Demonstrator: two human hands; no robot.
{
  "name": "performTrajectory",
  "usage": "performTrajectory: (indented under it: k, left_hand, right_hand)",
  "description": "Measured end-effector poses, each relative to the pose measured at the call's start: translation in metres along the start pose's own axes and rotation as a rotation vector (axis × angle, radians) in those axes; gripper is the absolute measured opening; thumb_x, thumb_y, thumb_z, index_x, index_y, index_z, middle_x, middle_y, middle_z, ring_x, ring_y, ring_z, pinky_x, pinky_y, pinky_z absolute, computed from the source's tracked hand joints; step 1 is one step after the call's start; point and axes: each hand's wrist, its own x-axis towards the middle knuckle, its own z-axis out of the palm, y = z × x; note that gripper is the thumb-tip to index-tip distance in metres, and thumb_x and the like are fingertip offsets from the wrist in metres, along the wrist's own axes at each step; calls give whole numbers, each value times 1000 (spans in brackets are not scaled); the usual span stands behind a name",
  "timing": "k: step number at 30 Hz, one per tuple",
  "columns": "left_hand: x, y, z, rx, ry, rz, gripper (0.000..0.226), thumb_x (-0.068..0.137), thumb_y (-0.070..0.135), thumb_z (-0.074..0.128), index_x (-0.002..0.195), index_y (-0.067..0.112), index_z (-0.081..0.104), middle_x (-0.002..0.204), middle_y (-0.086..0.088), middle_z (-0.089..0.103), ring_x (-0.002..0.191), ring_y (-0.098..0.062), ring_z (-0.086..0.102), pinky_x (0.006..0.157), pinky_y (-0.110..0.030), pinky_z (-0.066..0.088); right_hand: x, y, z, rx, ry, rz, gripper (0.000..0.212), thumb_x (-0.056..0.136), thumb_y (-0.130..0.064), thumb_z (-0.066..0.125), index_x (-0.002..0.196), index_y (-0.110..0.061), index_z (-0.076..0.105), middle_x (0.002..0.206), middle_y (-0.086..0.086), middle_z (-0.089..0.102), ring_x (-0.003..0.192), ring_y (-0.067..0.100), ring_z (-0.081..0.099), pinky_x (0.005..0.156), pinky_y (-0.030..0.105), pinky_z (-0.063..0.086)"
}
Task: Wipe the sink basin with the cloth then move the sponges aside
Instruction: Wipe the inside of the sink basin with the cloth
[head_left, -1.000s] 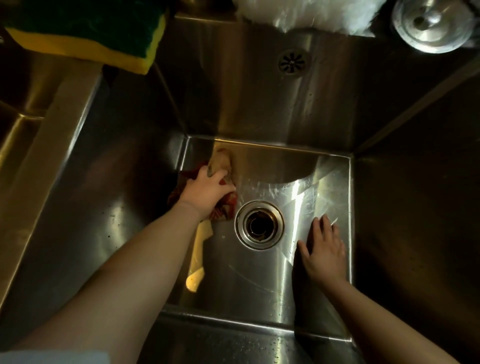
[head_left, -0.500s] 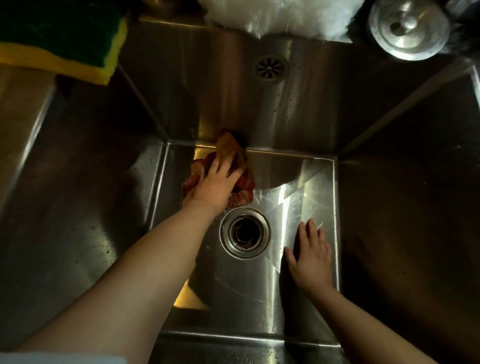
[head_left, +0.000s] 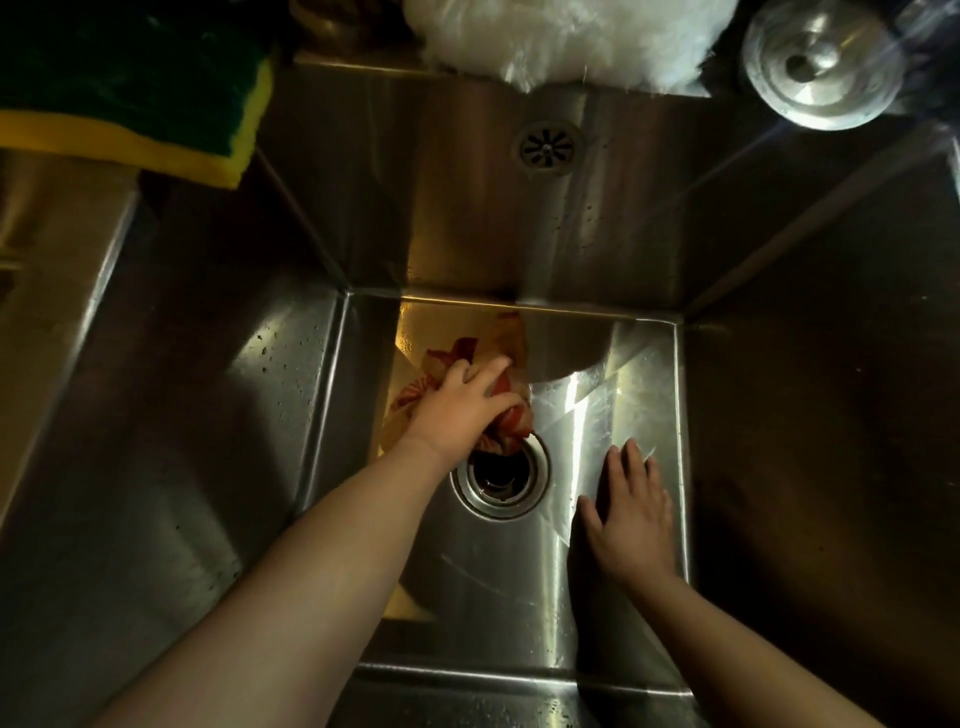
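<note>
The deep, square stainless-steel sink basin (head_left: 613, 561) fills the view, its floor and walls shiny, streaked and spotted with droplets; it looks rigid and probably slick where wet. In its floor sits the round metal drain (head_left: 501, 480), and a small slotted overflow grille (head_left: 545, 144) is set high in the far wall. On the ledge at the upper left lies a rectangular sponge with a dark green scouring face over a yellow foam body (head_left: 130, 98); it is likely light and springy, best lifted by pinching its long sides. Only this one sponge can be made out. A white fluffy mass (head_left: 566, 36) and a round metal lid with a knob (head_left: 821, 62) rest along the back edge.

The red-and-orange patterned soft cloth (head_left: 511, 423) lies bunched on the basin floor, between the far wall and the drain, one fold touching the drain's rim. It seems limp and light, possibly damp, so a flat palm pressing down should drag it better than a fingertip pinch. The left hand (head_left: 457, 410) presses on it, fingers spread and curled over the folds. The right hand (head_left: 631, 512) lies open and flat on the bare floor just right of the drain, holding nothing.

No brand, label or legible writing shows anywhere.
</note>
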Motion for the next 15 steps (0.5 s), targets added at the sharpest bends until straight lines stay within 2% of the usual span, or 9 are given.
performTrajectory:
  k: [6, 9, 12, 15]
  left_hand:
    - [-18, -32, -7, -6, -24, -203, 67, 83, 13, 64, 137, 38, 32, 157, 5, -8, 139, -40, 5, 104, -54, 36]
    - [-36, -48, -9, 13, -62, -280, 64, 88, 10, 56, 140, 37, 31, 157, 3, -9, 139, -41, 4, 106, -54, 33]
    - [-49, -54, -8, 59, -86, -265, 66, 90, 6, 52, 144, 36, 27, 157, 3, -13, 141, -40, 1, 109, -51, 32]
    - [-60, -53, -7, 7, -92, -267, 68, 89, 1, 51, 143, 35, 30, 157, 4, -12, 141, -40, 3, 112, -48, 29]
  right_hand:
    - [-1, -2, -2, -10, -4, 5, 74, 93, -44, 45, 149, -21, 2, 159, -2, -9, 144, 25, -12, 117, 49, 9]
    - [-2, -3, -2, -8, 4, 7, 74, 93, -43, 45, 150, -20, 3, 159, -1, -8, 144, 25, -11, 117, 47, 9]
    - [-2, -5, -3, -9, 8, 7, 73, 94, -42, 45, 150, -19, 4, 159, 1, -7, 144, 26, -10, 117, 47, 10]
    - [-2, -4, -4, -10, 0, -2, 72, 93, -41, 46, 150, -17, 7, 159, 2, -5, 145, 28, -8, 117, 47, 12]
